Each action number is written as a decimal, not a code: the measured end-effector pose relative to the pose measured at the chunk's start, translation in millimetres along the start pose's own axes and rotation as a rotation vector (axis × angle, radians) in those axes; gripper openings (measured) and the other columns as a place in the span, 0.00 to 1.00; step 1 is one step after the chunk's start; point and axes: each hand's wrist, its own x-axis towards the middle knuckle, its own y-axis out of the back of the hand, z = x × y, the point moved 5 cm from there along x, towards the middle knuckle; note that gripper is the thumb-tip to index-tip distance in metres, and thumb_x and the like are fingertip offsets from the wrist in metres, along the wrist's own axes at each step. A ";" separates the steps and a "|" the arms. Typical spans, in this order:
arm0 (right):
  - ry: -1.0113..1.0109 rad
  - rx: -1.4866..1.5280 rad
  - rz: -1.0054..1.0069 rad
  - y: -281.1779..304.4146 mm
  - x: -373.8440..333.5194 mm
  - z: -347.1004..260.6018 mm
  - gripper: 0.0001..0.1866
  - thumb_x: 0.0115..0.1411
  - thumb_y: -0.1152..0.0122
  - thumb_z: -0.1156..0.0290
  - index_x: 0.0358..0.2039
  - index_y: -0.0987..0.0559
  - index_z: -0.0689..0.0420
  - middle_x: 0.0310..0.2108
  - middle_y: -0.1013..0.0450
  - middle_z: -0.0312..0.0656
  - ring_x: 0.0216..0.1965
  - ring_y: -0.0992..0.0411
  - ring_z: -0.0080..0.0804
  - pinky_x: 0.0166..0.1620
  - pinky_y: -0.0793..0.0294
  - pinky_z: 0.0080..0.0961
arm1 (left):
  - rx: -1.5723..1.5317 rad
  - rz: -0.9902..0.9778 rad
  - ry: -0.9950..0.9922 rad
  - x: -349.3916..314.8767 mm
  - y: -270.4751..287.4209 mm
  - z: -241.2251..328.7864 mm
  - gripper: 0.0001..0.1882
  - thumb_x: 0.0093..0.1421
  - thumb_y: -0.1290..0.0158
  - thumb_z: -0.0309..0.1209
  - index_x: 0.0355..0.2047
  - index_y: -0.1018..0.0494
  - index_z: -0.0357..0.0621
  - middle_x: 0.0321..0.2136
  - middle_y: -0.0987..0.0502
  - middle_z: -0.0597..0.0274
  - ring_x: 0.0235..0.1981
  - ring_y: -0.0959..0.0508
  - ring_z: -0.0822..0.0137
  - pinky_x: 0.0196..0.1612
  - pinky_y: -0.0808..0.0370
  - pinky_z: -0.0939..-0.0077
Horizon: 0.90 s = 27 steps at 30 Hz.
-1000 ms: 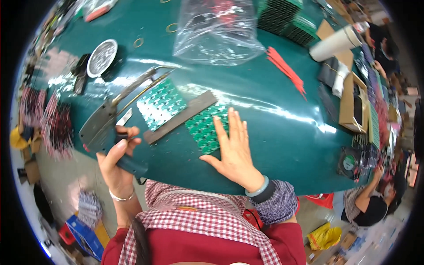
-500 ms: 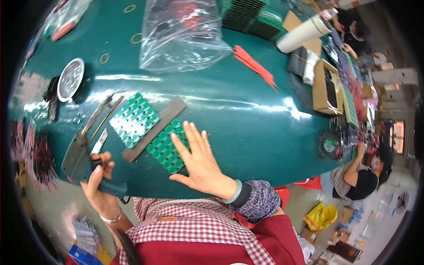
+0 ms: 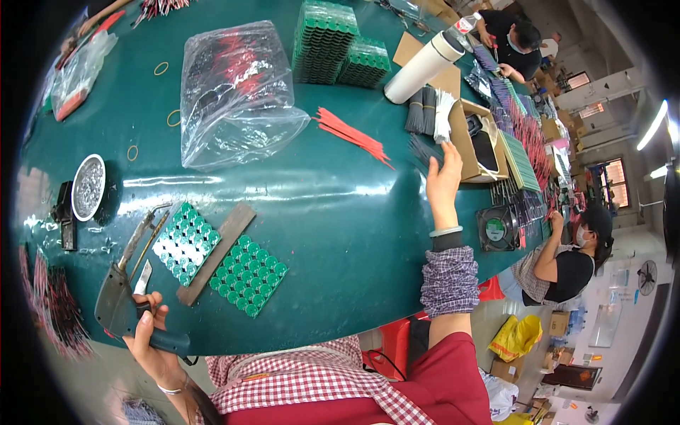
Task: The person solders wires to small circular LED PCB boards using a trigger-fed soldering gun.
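Note:
My left hand (image 3: 152,340) is closed round a grey-green soldering gun (image 3: 113,301) at the left front, its metal tip pointing away from me. A pale pointed blade (image 3: 144,278) with a dark grip sticks out by those fingers. Beyond the gun, two square green boards with round cells, a left one (image 3: 185,244) and a right one (image 3: 248,276), lie on either side of a grey-brown bar (image 3: 216,255). My right hand (image 3: 444,184) reaches far right, thumb and forefinger apart, beside loose dark grey strips (image 3: 423,151); whether it touches them I cannot tell.
Red strips (image 3: 352,137), a clear bag (image 3: 237,92), stacked green boards (image 3: 322,42) and a white cylinder (image 3: 425,65) lie farther back. At right stand an open cardboard box (image 3: 471,142) and a fan (image 3: 497,228); at left, a white bowl (image 3: 89,188). Co-workers sit along the right side.
My right hand has left the right green board and swung far right to the dark grey strips. My left hand keeps its grip on the soldering gun. The view has shifted to the right.

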 end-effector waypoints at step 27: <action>-0.495 1.462 -0.076 -25.2 76.7 81.6 0.20 0.69 0.48 0.70 0.58 0.32 0.66 0.53 0.29 0.47 0.53 0.29 0.39 0.57 0.33 0.37 | -0.742 0.261 -0.069 80.3 110.7 17.8 0.07 0.58 0.45 0.20 0.37 0.24 0.29 0.35 0.20 0.48 0.42 0.19 0.53 0.46 0.18 0.68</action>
